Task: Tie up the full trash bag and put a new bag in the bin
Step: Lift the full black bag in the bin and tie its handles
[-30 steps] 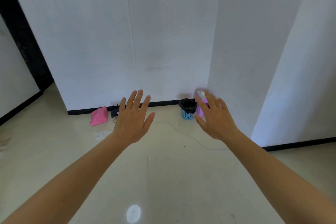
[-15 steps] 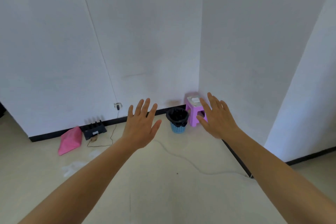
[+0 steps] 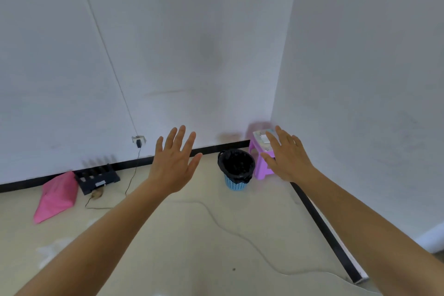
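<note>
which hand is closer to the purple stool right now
Right. The right hand overlaps the purple stool in the view, held up in front of it, fingers spread. The left hand is well off to the left, on the far side of the blue bin.

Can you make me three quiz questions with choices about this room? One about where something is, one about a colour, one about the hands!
1. Where is the small purple plastic stool?
A. in the corner, right of the bin
B. by the pink bag
C. under the wall socket

2. What colour is the woven plastic trash bin?
A. red
B. blue
C. green

3. What are the left hand and right hand doing?
A. holding the bag
B. open, empty
C. making fists

Answers: A, it stands in the wall corner; B, blue weave shows below the black trash bag; B, fingers are spread, touching nothing.
</note>
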The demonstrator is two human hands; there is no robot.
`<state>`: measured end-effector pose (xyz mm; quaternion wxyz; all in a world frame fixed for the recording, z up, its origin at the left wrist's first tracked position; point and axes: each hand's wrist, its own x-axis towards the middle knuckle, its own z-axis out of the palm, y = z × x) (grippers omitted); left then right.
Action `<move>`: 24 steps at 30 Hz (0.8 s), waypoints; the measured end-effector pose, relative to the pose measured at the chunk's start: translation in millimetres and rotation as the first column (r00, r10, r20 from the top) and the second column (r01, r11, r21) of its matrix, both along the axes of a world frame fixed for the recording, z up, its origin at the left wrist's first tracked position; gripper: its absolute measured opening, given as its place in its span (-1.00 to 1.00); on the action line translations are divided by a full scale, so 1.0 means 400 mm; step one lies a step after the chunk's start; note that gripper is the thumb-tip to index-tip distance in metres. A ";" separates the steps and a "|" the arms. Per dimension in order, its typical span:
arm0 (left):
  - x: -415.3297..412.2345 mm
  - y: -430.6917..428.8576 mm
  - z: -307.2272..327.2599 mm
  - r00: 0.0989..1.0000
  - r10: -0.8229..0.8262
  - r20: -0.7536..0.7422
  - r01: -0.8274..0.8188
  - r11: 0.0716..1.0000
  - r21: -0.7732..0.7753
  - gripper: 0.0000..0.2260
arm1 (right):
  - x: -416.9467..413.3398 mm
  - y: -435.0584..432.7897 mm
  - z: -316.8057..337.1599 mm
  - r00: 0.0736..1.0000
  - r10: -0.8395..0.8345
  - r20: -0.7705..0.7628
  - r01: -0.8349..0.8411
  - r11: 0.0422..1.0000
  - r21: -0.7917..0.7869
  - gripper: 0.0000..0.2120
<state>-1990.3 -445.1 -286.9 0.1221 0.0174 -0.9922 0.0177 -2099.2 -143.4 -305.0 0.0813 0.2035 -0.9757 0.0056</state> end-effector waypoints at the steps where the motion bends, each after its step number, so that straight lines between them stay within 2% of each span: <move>1: -0.077 -0.023 -0.009 1.000 0.002 0.016 -0.003 1.000 0.022 -0.36 | -0.066 -0.021 -0.009 1.000 -0.020 0.016 0.020 1.000 0.009 -0.36; 4: -0.305 -0.065 -0.021 0.995 -0.023 0.095 0.019 0.999 0.050 -0.39 | -0.229 -0.062 -0.027 0.996 -0.062 0.059 0.060 0.998 0.037 -0.34; 8: -0.623 -0.054 -0.025 0.978 -0.130 0.163 0.128 0.991 0.023 -0.40 | -0.410 -0.057 -0.048 0.990 -0.099 0.096 0.098 0.995 0.014 -0.36; 14: -1.045 0.042 -0.131 0.941 -0.227 0.249 0.230 0.973 0.017 -0.42 | -0.734 0.023 -0.187 0.959 -0.233 0.160 0.235 0.972 0.010 -0.37; 20: -1.356 0.112 -0.277 0.887 -0.217 0.407 0.230 0.973 0.016 -0.43 | -1.054 0.050 -0.362 0.901 -0.275 0.335 0.287 0.958 0.012 -0.38; 24: -1.515 0.107 -0.335 0.869 -0.238 0.433 0.261 0.965 0.007 -0.43 | -1.215 0.015 -0.428 0.865 -0.277 0.420 0.292 0.956 0.028 -0.38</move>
